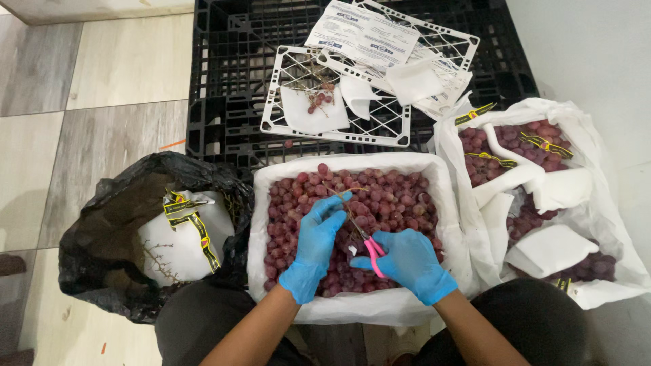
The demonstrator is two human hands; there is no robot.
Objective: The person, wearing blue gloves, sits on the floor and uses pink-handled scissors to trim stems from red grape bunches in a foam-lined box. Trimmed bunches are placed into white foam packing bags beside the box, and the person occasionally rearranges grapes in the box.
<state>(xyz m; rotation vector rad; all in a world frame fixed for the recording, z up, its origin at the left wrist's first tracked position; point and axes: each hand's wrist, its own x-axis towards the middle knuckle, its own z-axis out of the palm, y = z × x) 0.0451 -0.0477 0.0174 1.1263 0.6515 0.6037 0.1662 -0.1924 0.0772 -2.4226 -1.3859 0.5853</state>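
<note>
My left hand point(317, 237) pinches a grape bunch point(352, 203) in the white-lined box point(271, 169), w/ my right hand point(407, 261) closed on pink scissors point(369, 247) beside it. Grapes are soft & squishy, so I hold the stem.

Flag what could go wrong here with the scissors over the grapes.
1. The pink-handled scissors in the right hand point toward the blue-gloved left hand; a snip may nick the glove.
2. The blades sit among the loose red grapes in the white-lined box; fruit could get cut.
</note>
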